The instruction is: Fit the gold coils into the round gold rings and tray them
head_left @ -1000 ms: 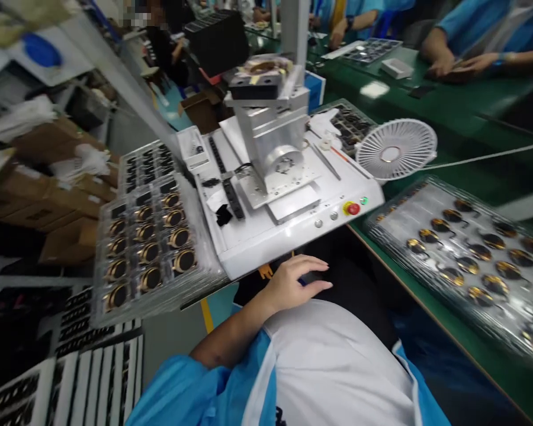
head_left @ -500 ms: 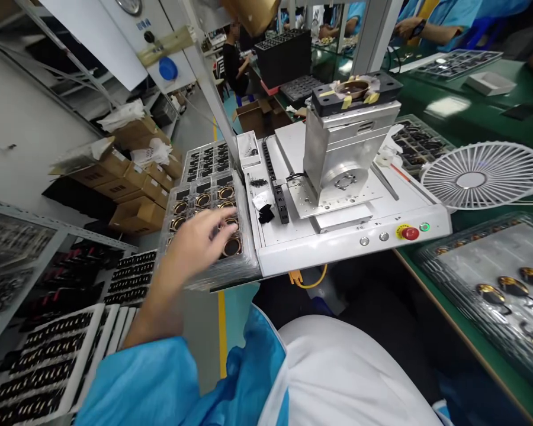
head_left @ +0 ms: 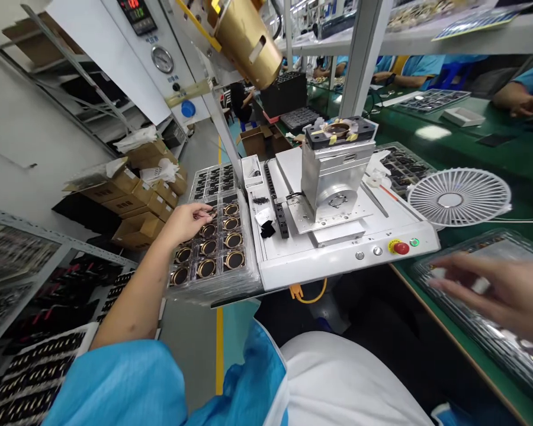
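Note:
On the left is a stack of clear plastic trays (head_left: 249,251) whose top cells hold round, black-faced watch cases (head_left: 234,241) with gold rims. My left hand (head_left: 189,222) reaches over that stack, fingers pinched together at one cell; a bit of gold rim shows at the fingertips, the rest is hidden by them. My right hand (head_left: 501,290) is blurred by motion above another clear tray stack (head_left: 444,296) at the right. Its thumb and fingers look apart, and I see no part held in them.
A white machine base (head_left: 311,260) with buttons and a red stop knob (head_left: 401,248) stands between the stacks. It carries a metal block with a black fixture (head_left: 340,131). A gold cylinder (head_left: 249,44) hangs above. A white fan (head_left: 459,198) stands at right; co-workers sit behind.
My left hand has gone from spread fingers over the near cells to a pinch farther back and left. My right hand has come into view at the right. The view has tilted up.

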`<state>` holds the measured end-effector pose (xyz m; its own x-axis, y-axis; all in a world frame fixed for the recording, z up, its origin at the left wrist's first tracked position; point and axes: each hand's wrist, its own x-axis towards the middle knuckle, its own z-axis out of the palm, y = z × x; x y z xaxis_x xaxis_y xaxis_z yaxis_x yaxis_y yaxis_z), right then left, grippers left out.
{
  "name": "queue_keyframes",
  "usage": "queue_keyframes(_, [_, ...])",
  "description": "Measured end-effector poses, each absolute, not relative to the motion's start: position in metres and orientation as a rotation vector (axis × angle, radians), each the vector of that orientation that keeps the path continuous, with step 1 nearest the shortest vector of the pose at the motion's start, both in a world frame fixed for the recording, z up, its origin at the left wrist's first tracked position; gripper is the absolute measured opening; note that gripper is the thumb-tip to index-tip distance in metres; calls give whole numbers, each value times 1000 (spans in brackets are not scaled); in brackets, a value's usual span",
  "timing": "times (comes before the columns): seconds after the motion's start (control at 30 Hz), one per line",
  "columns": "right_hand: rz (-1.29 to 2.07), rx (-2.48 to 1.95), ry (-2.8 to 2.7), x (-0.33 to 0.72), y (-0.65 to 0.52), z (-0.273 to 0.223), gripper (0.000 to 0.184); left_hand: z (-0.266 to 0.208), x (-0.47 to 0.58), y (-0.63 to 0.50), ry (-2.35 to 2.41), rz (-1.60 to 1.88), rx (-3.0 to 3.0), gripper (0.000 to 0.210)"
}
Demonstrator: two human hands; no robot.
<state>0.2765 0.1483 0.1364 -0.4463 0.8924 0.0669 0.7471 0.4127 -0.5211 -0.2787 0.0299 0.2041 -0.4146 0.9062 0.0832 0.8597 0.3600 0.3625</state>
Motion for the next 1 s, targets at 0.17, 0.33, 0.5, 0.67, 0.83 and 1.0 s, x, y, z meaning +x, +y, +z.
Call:
queue_keyframes(0.17, [209,-868,-2288,183,210,233,33,225,-246,30,2407,668,1790,46])
queue_keyframes(0.33, [181,-681,-2356,104,276,288,23,242,-204,21,2375,858,1954,50])
queue_keyframes(0.5, [424,-531,-2523,81,322,300,26,256,-175,19,2343,1047,2010,51])
queue_keyframes(0.67, [561,-508,-2284,91,312,294,37,277,-147,69,2147,1204,2135,53])
queue_keyframes(0.83, [785,-545,-1939,118,273,271,39,304,-106,156,1987,1045,2465,50])
queue_keyframes(1.0, [971,-611,-1784,159,230,249,43,313,-67,236,1992,808,2689,31])
